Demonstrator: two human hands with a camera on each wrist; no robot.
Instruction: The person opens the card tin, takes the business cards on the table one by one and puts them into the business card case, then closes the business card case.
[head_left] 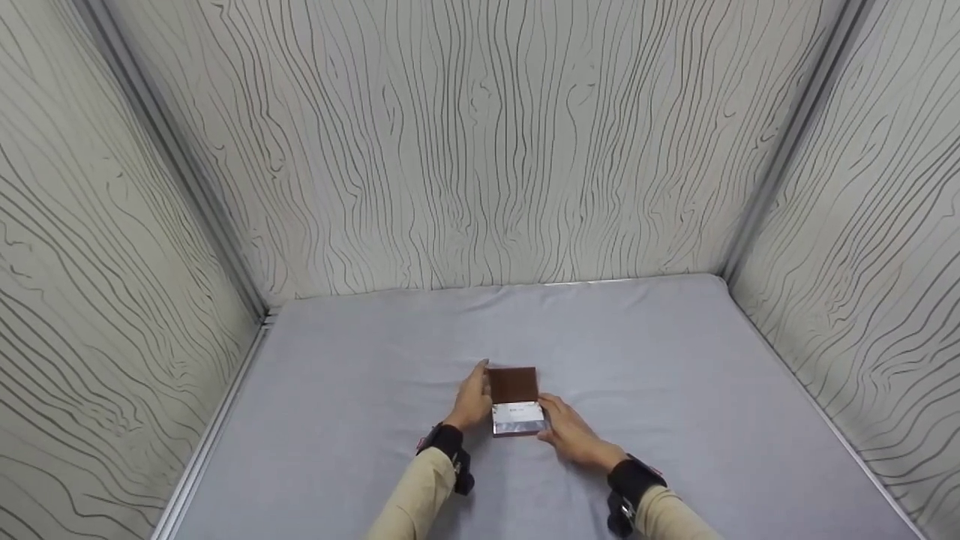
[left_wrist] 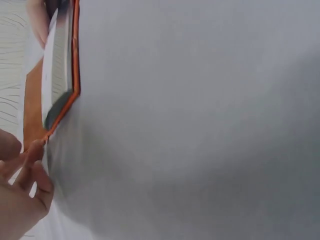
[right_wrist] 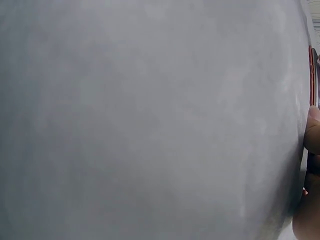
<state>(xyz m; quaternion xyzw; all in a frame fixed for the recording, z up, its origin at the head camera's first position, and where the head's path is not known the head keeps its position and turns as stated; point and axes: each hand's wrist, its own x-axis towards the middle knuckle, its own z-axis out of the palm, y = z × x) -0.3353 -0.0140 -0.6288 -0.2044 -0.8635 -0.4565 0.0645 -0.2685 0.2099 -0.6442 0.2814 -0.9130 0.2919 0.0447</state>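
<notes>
A small brown card holder [head_left: 514, 385] lies opened on the grey cloth, its cover folded away to the far side. On its near half is a white card or page [head_left: 517, 412] under a shiny clear sleeve. The left wrist view shows a thick stack of sleeves [left_wrist: 59, 65] inside the orange-brown cover [left_wrist: 34, 105]. My left hand [head_left: 472, 397] is at the holder's left side, fingers and thumb pinching the cover's edge near the fold. From the right, my right hand [head_left: 574, 433] grips the near half's edge. The right wrist view catches only part of that hand [right_wrist: 311, 135].
Grey cloth [head_left: 337, 375] covers the table, with slight wrinkles around the hands. Wood-grain panels [head_left: 480, 150] rise at the back and both sides, joined by metal posts [head_left: 172, 150]. Each wrist wears a black band with a camera.
</notes>
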